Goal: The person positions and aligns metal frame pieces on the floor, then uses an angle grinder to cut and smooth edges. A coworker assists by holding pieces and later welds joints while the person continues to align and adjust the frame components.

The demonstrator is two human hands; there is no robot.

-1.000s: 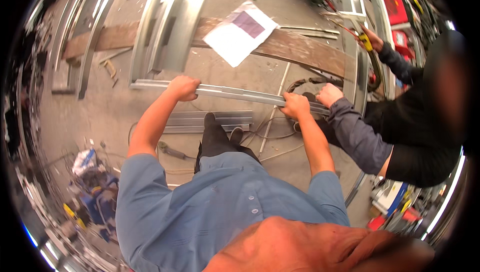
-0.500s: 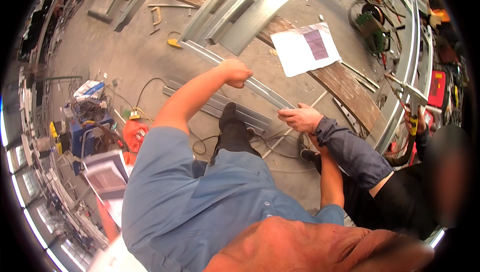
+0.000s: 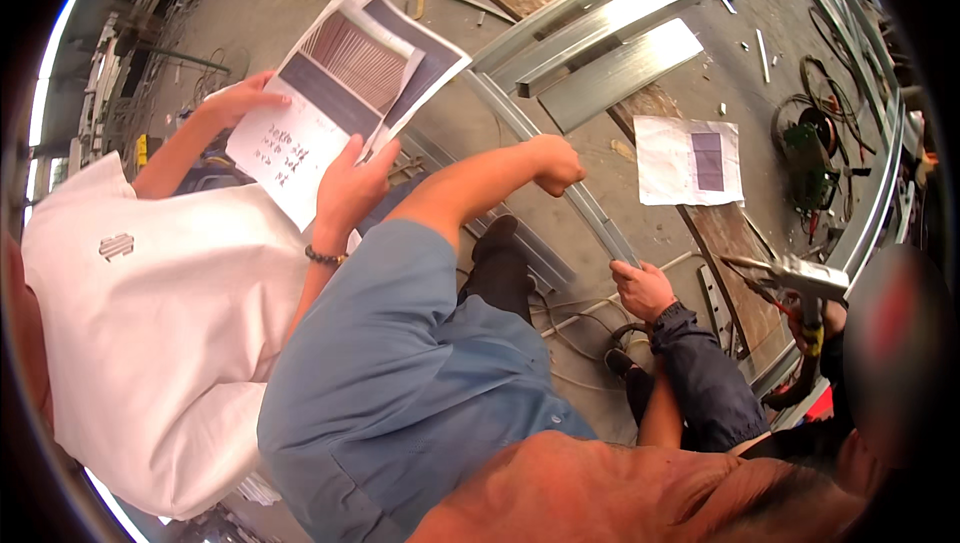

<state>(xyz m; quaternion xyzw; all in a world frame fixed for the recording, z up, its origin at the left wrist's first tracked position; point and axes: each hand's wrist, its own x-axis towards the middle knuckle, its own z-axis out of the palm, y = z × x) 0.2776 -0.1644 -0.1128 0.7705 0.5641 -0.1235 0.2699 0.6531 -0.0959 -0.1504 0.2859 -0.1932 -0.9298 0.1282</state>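
Observation:
My left hand [image 3: 557, 165] is closed in a fist on a long, thin metal channel [image 3: 603, 223], which slants down to the right under it. At the channel's lower end, a co-worker's hand [image 3: 643, 290] in a dark sleeve grips it. Of my right arm only the bare forearm shows; the dark sleeve covers the hand. Below the channel, more metal profiles [image 3: 545, 261] lie on the floor by my shoe. To my left, a person in a white shirt holds up printed sheets [image 3: 345, 73] in both hands.
Metal profiles [image 3: 620, 78] lie across a worn plank [image 3: 735, 253], with a white sheet [image 3: 665, 168] on it. A hammer-shaped tool [image 3: 810, 278] is in the dark-clothed co-worker's other hand. Cables and a green machine [image 3: 808, 158] stand at the right.
The view has turned left, shifting the scene rightward. The person in white has come in with the sheets raised. The co-worker's fingers have closed round the channel's end.

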